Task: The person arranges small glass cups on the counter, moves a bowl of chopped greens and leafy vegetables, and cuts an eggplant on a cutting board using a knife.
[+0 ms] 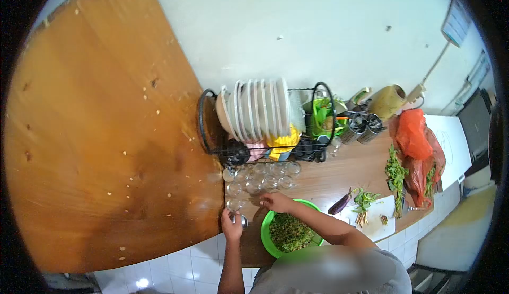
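Close to the table's front left edge, my left hand [231,226] is closed around a small round shiny thing [243,221], perhaps a glass or a lid. Just beyond it stands a clear glass [235,204], the nearest of several glasses set in rows. My right hand [276,202] hovers near the upper left rim of a green bowl [264,237]; its fingers are loosely curled and apart, with nothing visible in them. Chopped greens [290,232] lie in the bowl. Another glass [253,186] sits just past my right fingertips.
A black dish rack [200,127] holds upright plates [260,108] at the wall. Rightward are an eggplant [339,204], a white cutting board [379,230] with leafy greens [365,201], utensil holders [356,127] and red plastic bags [413,135]. A tall wooden panel [106,108] borders the left.
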`<state>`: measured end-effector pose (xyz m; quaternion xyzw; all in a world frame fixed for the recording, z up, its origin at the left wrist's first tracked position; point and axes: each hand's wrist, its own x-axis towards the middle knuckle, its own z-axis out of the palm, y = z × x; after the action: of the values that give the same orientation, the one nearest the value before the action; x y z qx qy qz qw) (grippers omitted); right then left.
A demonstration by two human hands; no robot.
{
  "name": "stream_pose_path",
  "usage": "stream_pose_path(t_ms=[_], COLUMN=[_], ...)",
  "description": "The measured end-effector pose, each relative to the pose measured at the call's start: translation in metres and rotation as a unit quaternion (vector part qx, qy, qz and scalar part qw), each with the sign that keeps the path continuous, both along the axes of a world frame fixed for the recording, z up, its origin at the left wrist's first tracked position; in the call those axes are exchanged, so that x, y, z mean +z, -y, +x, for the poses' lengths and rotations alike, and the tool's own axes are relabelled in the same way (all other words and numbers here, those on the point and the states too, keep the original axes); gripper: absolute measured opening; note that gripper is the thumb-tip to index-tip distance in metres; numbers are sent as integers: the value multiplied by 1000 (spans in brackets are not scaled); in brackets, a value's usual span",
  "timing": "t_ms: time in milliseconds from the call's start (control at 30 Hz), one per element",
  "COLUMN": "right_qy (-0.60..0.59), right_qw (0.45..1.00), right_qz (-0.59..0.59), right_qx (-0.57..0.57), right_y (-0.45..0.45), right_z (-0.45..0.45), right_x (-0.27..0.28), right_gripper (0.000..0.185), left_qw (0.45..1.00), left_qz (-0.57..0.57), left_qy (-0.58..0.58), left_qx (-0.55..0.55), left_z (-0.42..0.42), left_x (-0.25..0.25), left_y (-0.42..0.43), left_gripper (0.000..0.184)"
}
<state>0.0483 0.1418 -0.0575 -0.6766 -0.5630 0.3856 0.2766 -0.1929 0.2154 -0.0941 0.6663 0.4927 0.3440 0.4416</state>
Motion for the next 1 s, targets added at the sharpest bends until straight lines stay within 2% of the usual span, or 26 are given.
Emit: stream_pose_path(t_ms=[167, 233, 267, 367, 467, 500, 567, 633, 700, 767, 833, 933, 1000], right_qy=[-23, -62, -52, -66, -84, -86, -189, -224, -402, -418, -435, -474, -471], right_qw=[996, 985, 984, 973, 960, 959, 914, 897, 779, 771, 756, 734, 743], right_qz=[51, 76, 47, 90, 79, 81, 82, 59, 22, 38, 24, 25, 11], right_qx=[-75, -144, -162, -201, -256, -257, -349, -378, -481, -480, -488, -485, -476], right_y=[51, 71, 82, 111, 137, 143, 154, 165, 173, 177, 178, 174, 172], right_z=[35, 48, 57, 81, 106, 117, 141, 161, 181, 208, 232, 259, 272], right_x=[-6, -5, -4, -4, -5, -21, -64, -50, -37, -58, -53, -45, -38], right_gripper=[26, 22, 21, 21, 19, 19, 17, 17, 17, 22, 29, 37, 40], left_qw=[998, 996, 996, 991, 989, 987, 982, 976, 969, 973, 977, 965, 960], left_qz=[51, 74, 77, 86, 94, 104, 134, 163, 178, 161, 120, 117, 104], left_qy=[-24, -40, -47, -103, -112, -119, -131, -141, -169, -164, -176, -230, -249], left_qx=[-1, 0, 1, 3, -7, -13, -9, -4, -7, -5, 1, 41, 74], left_z=[-5, -3, -1, 6, 17, 20, 30, 39, 47, 48, 54, 59, 57], left_x=[-8, 0, 3, 20, 30, 37, 49, 59, 65, 60, 65, 57, 51], left_y=[3, 6, 9, 22, 40, 46, 64, 81, 97, 111, 131, 165, 185], left_gripper=[43, 43, 44, 44, 45, 45, 44, 43, 42, 43, 44, 47, 48])
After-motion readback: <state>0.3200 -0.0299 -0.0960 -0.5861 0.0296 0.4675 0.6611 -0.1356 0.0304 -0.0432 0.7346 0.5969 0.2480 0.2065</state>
